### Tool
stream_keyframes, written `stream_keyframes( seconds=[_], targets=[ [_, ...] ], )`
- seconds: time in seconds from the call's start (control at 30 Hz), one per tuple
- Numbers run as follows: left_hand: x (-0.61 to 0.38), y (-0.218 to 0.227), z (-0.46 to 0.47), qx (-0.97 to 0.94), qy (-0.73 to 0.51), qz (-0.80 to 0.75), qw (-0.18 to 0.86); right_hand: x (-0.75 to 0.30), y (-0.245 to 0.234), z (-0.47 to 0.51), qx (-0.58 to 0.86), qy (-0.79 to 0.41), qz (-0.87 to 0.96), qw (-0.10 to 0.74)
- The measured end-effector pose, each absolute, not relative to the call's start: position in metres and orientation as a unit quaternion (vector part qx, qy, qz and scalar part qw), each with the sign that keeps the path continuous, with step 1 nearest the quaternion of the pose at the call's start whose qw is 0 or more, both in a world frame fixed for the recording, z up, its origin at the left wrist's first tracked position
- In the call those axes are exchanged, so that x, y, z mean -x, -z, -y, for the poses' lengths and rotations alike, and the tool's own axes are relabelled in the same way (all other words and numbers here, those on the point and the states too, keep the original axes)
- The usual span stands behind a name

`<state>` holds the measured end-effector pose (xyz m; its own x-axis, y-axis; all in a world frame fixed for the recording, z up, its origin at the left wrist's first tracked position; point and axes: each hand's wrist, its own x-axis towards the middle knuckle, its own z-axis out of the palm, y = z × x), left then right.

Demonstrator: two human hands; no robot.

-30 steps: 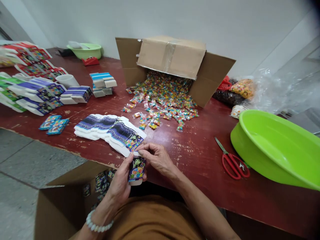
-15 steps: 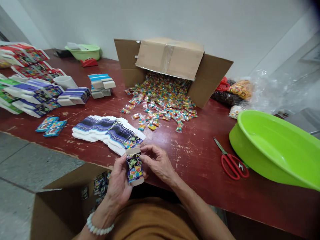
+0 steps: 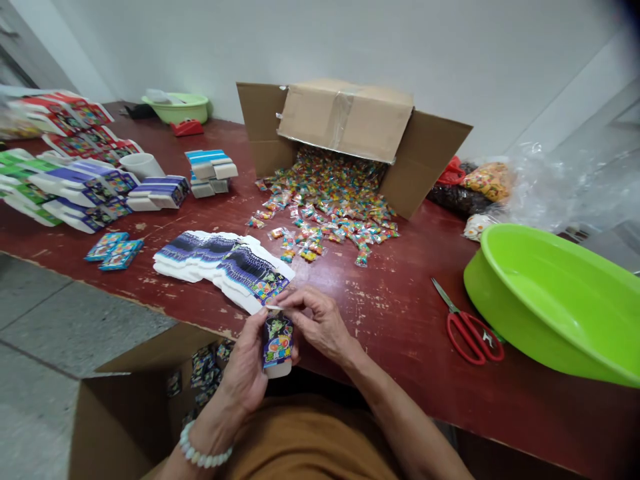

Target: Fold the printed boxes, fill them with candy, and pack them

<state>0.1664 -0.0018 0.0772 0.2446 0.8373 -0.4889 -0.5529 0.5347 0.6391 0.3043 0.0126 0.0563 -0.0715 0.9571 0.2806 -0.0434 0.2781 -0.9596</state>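
Note:
A small printed candy box (image 3: 278,340), dark with a green figure and colourful lettering, is gripped along its sides by my left hand (image 3: 249,363). Its lower white flap sticks out below. My right hand (image 3: 320,325) has thumb and fingers pinched at the box's top flap, which looks folded over. Just beyond my hands, a fanned row of flat purple-and-white boxes (image 3: 225,263) lies on the red table (image 3: 400,313). Behind them, wrapped candies (image 3: 330,213) spill from a cardboard carton (image 3: 345,120) tipped on its side.
Scissors (image 3: 467,327) and a big green basin (image 3: 550,300) are at the right. Stacked boxes (image 3: 85,183), a white cup (image 3: 141,165) and two blue packets (image 3: 115,251) are at the left. Below the table edge, an open carton (image 3: 125,400) holds dark packets.
The box's top flap, upright before, is now bent down under my right fingers. My left hand still holds the box. The whole view has shifted slightly.

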Motion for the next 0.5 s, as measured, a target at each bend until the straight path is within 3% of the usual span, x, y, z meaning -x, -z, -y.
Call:
stream_keyframes(
  seconds=[0.13, 0.33, 0.5],
  targets=[
    [-0.167, -0.076, 0.001, -0.171, -0.444, -0.401, 0.783, -0.308, -0.058, -0.01, 0.382, -0.438, 0.607, 0.542],
    [-0.167, -0.067, 0.002, -0.222, -0.432, -0.429, 0.762, -0.305, -0.052, -0.013, 0.417, -0.582, 0.464, 0.522],
    [-0.165, -0.063, 0.002, -0.233, -0.429, -0.449, 0.748, -0.305, -0.053, -0.019, 0.409, -0.627, 0.424, 0.509]
  ],
)
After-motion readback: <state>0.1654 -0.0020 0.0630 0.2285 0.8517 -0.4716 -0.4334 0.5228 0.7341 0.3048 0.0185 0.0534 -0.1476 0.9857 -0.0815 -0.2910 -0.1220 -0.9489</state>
